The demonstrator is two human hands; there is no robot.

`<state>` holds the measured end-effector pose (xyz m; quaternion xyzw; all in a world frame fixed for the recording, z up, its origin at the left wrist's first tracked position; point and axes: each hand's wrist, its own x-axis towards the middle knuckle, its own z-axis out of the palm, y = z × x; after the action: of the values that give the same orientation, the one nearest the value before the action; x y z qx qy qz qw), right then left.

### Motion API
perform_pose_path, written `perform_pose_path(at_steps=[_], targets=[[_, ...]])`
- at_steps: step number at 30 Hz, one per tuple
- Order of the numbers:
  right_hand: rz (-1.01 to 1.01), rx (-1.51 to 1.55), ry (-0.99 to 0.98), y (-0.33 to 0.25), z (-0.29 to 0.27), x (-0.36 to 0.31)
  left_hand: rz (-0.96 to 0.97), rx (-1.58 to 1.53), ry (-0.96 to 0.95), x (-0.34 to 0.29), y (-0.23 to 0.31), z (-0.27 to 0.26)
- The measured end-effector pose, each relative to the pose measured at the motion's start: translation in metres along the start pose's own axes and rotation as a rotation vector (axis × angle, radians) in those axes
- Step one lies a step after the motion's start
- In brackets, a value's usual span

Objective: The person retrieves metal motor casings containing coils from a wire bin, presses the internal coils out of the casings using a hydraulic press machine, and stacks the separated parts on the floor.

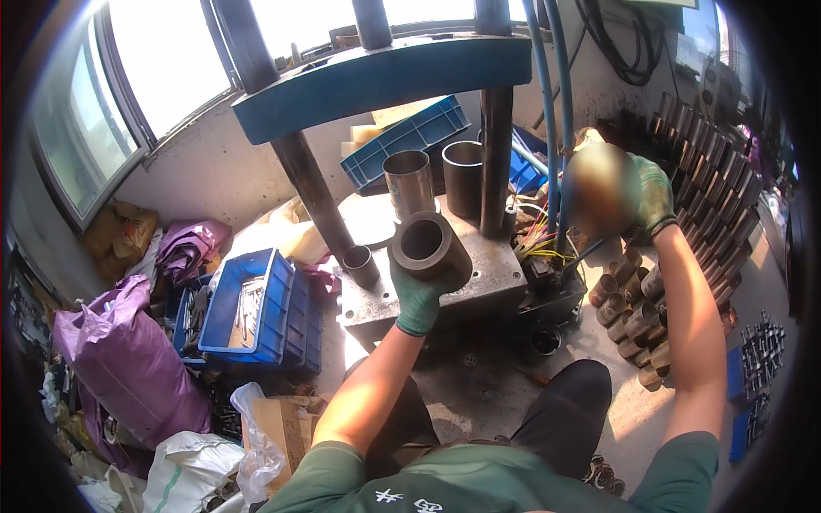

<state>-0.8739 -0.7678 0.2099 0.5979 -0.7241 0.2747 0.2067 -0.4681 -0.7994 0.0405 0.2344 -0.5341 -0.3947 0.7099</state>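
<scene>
My left hand (416, 301), in a green glove, grips a thick-walled dark metal sleeve (451, 263) from below. The sleeve is tilted, its open end facing up toward me, in front of the press's steel bed (496, 286). On that bed stand a shiny metal cylinder (410, 190), a darker tube (464, 190) and a small short tube (361, 272). My right hand (655, 195), also gloved in green, is raised at the right beside a blurred patch. The blur hides its fingertips and anything they hold.
A blue press crosshead (385, 90) on dark columns spans above the bed. Blue hoses (552, 120) hang at its right. Stacked tubes (710, 188) and short rusty sleeves (633, 321) lie rightward. Leftward are a blue crate (278, 295) of metal rods and a purple sack (137, 368).
</scene>
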Motion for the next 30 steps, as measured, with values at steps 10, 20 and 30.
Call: perform_pose_path(at_steps=[10,20,30], targets=[[0.025,-0.05,-0.061,-0.027,-0.016,-0.007,0.396,0.149,0.071,0.147,0.05,-0.004],[-0.023,0.024,-0.008,-0.007,0.013,-0.001,0.116,0.379,0.028,0.23,0.019,0.001],[-0.117,-0.041,0.015,-0.003,0.011,-0.011,-0.067,0.501,0.206,0.232,0.027,0.039]])
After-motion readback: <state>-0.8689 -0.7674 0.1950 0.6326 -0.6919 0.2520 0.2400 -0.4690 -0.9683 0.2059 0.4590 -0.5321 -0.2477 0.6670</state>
